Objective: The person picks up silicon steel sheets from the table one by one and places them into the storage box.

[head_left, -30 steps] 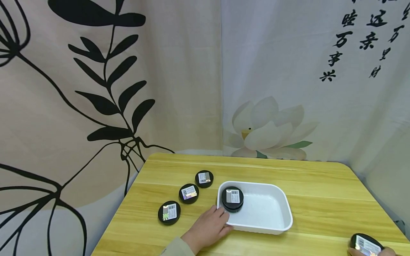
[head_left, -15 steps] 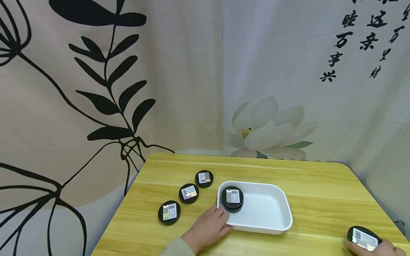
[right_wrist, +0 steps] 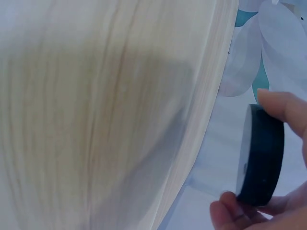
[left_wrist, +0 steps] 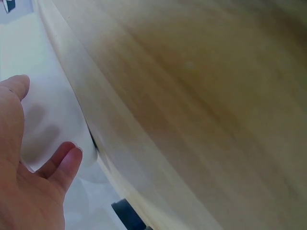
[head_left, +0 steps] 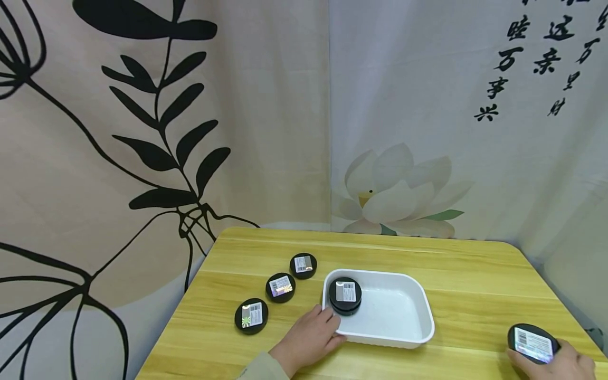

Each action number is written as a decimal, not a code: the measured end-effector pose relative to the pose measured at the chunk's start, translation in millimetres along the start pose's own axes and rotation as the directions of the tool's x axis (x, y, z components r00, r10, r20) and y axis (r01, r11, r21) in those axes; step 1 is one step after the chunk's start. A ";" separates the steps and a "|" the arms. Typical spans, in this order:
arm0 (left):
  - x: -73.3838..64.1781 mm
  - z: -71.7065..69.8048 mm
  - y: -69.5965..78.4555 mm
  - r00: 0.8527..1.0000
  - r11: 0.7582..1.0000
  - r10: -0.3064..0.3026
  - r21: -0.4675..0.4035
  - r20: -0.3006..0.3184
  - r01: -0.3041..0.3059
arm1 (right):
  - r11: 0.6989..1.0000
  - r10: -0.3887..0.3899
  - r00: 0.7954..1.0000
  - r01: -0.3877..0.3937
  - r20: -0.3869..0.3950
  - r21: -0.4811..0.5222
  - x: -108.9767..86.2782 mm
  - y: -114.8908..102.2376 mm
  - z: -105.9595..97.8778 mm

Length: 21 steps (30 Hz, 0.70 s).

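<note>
Against a lotus-print backdrop (head_left: 285,132), my remote right grip (head_left: 562,364) pinches a black barcode-labelled disc (head_left: 533,344), three o'clock from the white tray (head_left: 394,314); my relaxed left grip (head_left: 311,338) touches its eight-o'clock corner, seemingly steadying it.

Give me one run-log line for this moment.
left hand: touching white tray | right hand: gripping labelled black disc | in tray: disc stack | left of tray: three discs
</note>
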<state>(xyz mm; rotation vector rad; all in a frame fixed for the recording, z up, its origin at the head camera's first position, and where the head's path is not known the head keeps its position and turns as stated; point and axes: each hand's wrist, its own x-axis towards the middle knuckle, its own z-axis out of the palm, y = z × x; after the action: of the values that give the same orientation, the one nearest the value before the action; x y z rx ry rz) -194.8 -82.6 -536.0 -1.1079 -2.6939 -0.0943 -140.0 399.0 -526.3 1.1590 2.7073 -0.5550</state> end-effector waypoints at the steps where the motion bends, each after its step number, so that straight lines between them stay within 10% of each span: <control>1: 0.1 0.1 0.0 1.000 1.000 0.000 -0.001 -0.001 0.000 | 1.000 -0.005 1.000 0.005 -0.005 0.004 0.3 -0.5 0.1; 21: -1.4 0.9 0.1 1.000 1.000 -0.005 0.001 -0.009 0.005 | 0.989 -0.055 0.997 0.062 -0.053 0.138 -19.0 -21.8 -8.3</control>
<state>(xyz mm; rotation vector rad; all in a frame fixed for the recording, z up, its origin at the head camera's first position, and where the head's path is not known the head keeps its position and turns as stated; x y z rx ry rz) -193.9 -83.3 -537.2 -1.0978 -2.6893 -0.0985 -142.5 375.7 -507.4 1.1420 2.7912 -0.7446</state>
